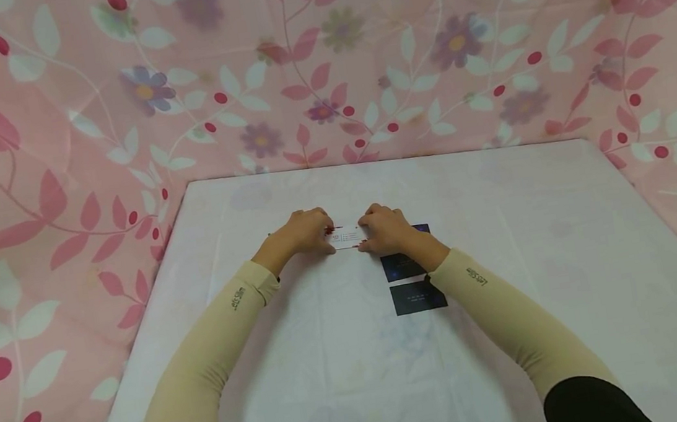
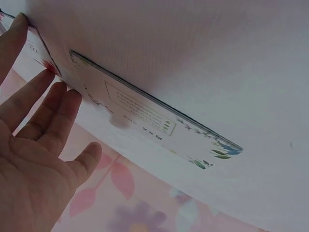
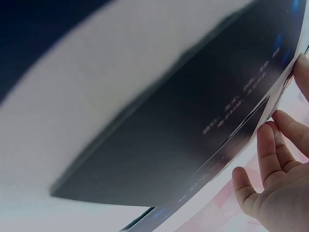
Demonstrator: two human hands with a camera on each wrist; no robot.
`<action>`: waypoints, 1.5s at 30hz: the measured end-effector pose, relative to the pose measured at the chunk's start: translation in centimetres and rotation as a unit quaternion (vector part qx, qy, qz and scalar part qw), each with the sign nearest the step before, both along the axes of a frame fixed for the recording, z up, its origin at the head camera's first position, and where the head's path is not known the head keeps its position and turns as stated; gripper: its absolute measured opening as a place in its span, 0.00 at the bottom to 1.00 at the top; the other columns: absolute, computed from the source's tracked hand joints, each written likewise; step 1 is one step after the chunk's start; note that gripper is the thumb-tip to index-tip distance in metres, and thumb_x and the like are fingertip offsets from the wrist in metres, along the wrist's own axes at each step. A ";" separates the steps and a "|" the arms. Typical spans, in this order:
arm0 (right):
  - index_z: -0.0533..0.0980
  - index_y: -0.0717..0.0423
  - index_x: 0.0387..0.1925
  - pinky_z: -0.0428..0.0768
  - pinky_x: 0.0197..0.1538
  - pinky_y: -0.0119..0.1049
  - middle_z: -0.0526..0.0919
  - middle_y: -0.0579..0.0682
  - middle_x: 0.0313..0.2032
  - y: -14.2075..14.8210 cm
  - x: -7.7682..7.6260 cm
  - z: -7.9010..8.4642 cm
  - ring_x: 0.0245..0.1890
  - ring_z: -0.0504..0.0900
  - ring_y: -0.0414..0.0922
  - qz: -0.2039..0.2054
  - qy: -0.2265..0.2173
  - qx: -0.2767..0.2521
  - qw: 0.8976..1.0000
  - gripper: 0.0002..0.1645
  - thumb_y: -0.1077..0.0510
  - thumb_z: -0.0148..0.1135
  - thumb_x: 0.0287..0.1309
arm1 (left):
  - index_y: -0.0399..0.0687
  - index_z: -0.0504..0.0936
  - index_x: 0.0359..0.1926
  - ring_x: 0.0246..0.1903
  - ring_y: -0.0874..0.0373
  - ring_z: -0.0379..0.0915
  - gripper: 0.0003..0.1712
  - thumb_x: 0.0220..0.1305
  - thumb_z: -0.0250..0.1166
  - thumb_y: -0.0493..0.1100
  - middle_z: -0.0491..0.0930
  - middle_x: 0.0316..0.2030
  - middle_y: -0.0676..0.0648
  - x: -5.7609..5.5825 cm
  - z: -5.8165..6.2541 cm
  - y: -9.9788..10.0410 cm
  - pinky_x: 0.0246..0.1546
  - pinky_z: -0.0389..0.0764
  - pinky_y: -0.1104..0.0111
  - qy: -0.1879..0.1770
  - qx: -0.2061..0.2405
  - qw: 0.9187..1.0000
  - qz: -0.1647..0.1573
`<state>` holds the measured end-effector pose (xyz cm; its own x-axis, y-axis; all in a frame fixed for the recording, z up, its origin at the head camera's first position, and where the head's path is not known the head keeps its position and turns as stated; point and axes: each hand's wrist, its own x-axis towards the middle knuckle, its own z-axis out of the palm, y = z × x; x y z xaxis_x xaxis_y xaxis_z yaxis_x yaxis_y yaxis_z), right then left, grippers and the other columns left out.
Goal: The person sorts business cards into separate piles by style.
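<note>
Between my two hands lies a white business card [image 1: 345, 237] with red marks at its ends and fine print. My left hand [image 1: 305, 233] holds its left end, thumb and forefinger at opposite edges, as the left wrist view also shows. The right hand [image 1: 386, 229] pinches the other end. Beside the left hand is a stack of white cards [image 2: 140, 108] with leaf patterns, mostly hidden by that hand in the head view. Dark cards [image 1: 418, 297] lie in a column under and near the right wrist; the upper ones are partly covered by the hand and forearm.
A white cloth [image 1: 325, 388] covers the table. Pink floral fabric [image 1: 316, 61] hangs behind the far edge and along both sides. Beige sleeves [image 1: 202, 355] cover both forearms.
</note>
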<state>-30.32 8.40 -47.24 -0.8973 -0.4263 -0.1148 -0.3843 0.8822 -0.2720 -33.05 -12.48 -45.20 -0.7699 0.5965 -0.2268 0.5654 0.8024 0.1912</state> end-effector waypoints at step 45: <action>0.42 0.49 0.79 0.47 0.69 0.70 0.28 0.66 0.77 19.1 8.9 0.8 0.74 0.45 0.70 -0.050 0.086 -0.040 0.994 0.49 0.38 0.53 0.68 | 0.65 0.42 0.79 0.76 0.35 0.30 0.45 0.69 0.42 0.73 0.27 0.78 0.38 7.4 0.6 -16.7 0.66 0.25 0.31 0.135 0.004 0.980 0.146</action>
